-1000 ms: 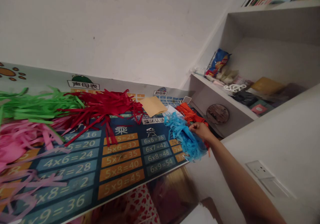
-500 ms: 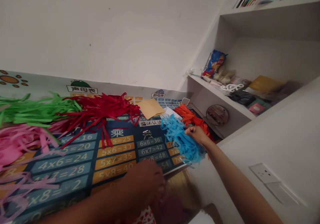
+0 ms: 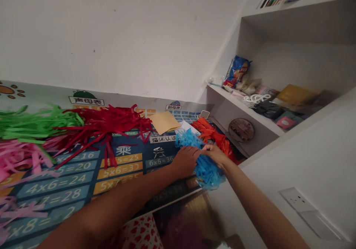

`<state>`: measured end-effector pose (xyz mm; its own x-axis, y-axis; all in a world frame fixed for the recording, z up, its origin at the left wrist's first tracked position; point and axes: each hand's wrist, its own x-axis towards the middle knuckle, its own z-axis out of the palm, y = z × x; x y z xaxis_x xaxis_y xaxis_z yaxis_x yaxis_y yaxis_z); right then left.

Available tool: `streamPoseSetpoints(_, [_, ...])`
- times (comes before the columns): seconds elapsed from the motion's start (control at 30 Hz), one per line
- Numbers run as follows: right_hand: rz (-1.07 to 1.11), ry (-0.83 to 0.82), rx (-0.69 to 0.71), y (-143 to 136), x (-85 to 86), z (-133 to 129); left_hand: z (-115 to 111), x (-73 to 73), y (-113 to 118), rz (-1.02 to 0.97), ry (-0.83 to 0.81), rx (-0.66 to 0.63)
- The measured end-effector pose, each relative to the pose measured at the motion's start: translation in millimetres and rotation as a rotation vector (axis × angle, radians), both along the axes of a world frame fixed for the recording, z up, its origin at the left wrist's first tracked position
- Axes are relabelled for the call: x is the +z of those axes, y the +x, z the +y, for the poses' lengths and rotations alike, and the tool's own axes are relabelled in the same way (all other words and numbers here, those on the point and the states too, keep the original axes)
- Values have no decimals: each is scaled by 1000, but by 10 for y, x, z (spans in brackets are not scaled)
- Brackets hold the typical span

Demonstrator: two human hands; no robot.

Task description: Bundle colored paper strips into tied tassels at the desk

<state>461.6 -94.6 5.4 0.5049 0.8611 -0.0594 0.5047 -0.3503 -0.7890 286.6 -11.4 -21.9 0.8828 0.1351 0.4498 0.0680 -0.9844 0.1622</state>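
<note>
A bundle of blue paper strips [image 3: 210, 173] lies at the table's right end, part of it hanging over the front edge. My right hand [image 3: 214, 153] pinches the bundle near its middle. Right beside it, my left hand [image 3: 187, 161] has its fingers curled onto the same strips, so the two hands meet there. The fingertips of the left hand are partly hidden. Just behind the blue bundle lie orange paper strips [image 3: 207, 129] and a white sheet [image 3: 185, 125]. A folded tan paper [image 3: 165, 122] rests left of these.
Red strips [image 3: 111, 121], green strips [image 3: 36, 123] and pink strips [image 3: 23, 156] spread over the table's left side, on a printed times-table mat [image 3: 119, 174]. A white shelf unit [image 3: 251, 111] with assorted items stands at the right. A wall socket [image 3: 294, 199] is nearby.
My left hand has moved up and right from the table's front edge to the blue strips, joining the right hand. The right hand stays on the bundle.
</note>
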Motion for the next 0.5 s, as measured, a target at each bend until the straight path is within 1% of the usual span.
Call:
streamPoseSetpoints(0.07, [-90, -10, -5, -13, -13, -15, 14, -22, 39, 5, 15, 6])
streamPoseSetpoints(0.13, [-218, -26, -13, -22, 9, -23, 16, -50, 53, 15, 43, -16])
streamPoseSetpoints(0.2, [-369, -48, -25, -9, 114, -24, 16, -91, 60, 29, 72, -45])
streamPoseSetpoints(0.23, [-457, -57, -41, 13, 213, -23, 17, -115, 65, 36, 84, -55])
streamPoseSetpoints(0.27, [-551, -64, -66, 44, 349, -21, 19, -141, 72, 42, 91, -61])
streamPoseSetpoints(0.3, [-650, -70, -102, 85, 522, -18, 20, -169, 81, 45, 95, -64])
streamPoseSetpoints(0.33, [-751, -74, -148, 129, 727, -12, 20, -196, 93, 46, 95, -64])
streamPoseSetpoints(0.43, [-1033, -68, -319, 215, 1440, 41, 7, -268, 128, 33, 73, -48])
streamPoseSetpoints(0.5, [-1200, -49, -407, 156, 1853, 124, -4, -276, 122, 11, 49, -33])
